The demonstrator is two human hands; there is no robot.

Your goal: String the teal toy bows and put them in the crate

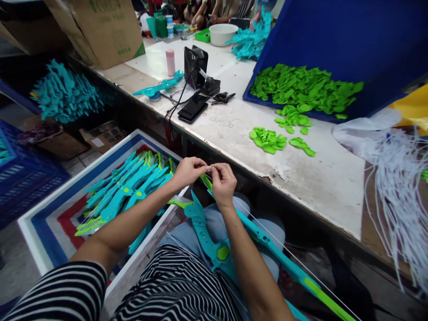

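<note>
My left hand [190, 171] and my right hand [223, 183] meet above my lap, thumbs and forefingers pinched together. Between the fingertips is a small bit of white string, mostly hidden by the fingers. A white string [284, 246] runs from near my right hand down to the lower right, alongside a teal and lime-green toy bow [267, 240]. The bow lies across my thighs, its teal grip part [209, 240] under my right forearm. One green tip of it is just below my hands.
To my left, a white foam box [43, 249] holds several finished-looking toy bows [133, 183]. On the table [321, 196] lie green pieces [267, 139], a tipped blue bin [249, 96], a black fan [195, 67] and a phone [193, 110]. White strings [397, 196] hang at right.
</note>
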